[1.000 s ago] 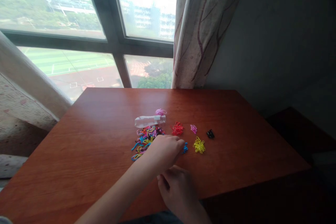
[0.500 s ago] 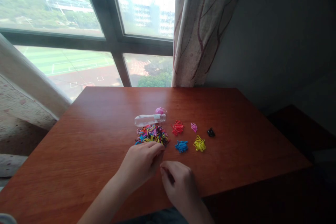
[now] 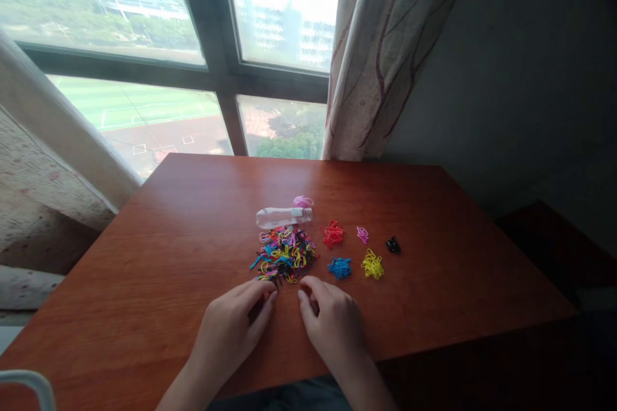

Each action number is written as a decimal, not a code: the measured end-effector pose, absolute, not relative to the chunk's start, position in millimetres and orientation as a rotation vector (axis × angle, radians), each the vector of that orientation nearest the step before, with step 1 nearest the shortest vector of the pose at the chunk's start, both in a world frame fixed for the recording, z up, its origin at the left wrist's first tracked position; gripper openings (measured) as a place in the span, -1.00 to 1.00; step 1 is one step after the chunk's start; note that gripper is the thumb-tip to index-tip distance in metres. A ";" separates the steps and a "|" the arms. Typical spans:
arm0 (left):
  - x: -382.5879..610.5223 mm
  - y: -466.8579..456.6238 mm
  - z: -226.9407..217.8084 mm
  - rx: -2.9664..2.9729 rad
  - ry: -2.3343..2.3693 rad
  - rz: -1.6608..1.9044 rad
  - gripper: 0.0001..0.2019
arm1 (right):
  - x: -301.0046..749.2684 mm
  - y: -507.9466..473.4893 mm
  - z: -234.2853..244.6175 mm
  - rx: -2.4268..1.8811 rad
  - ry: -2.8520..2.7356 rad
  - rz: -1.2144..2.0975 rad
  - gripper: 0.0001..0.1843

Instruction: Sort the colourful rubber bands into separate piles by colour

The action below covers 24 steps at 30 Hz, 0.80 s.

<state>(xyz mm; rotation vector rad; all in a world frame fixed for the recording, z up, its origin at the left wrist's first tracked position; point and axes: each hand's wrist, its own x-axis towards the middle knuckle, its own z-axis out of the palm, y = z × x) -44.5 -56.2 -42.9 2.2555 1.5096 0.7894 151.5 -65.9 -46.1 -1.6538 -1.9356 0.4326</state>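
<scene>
At the front edge of a mixed pile of small coloured elastic bands point(image 3: 289, 253) is my left hand point(image 3: 234, 324), its thumb and forefinger pinched together. My right hand point(image 3: 335, 321) rests just right of it, curled with thumb and forefinger close. Whatever either pinch holds is hidden or too small to tell. Sorted by colour, little heaps lie to the right of the pile: red bands point(image 3: 333, 234), blue bands point(image 3: 340, 268), yellow bands point(image 3: 373, 264), pink bands point(image 3: 362, 235) and black bands point(image 3: 393, 244).
Behind the pile a clear plastic bottle point(image 3: 277, 218) lies on its side, with a pink item point(image 3: 303, 201) by its neck. The brown table point(image 3: 144, 282) reaches to a window with curtains point(image 3: 366, 77). A white curved edge point(image 3: 33, 379) shows at the lower left.
My left hand has drawn back toward me and left, uncovering the pile's front. My right hand has shifted slightly forward. The view has turned a little left.
</scene>
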 end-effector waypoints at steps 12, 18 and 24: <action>-41.4 -55.9 -38.3 2.297 1.545 0.685 -0.83 | 141.3 -54.2 -43.2 -1.681 -1.990 0.398 -0.90; -39.9 -55.0 -36.1 2.302 1.554 0.641 -0.83 | 142.5 -53.7 -43.5 -1.633 -2.014 0.384 -0.87; -40.9 -55.8 -36.5 2.295 1.554 0.610 -0.83 | 149.0 -63.7 -44.5 -1.501 -1.911 0.519 -0.85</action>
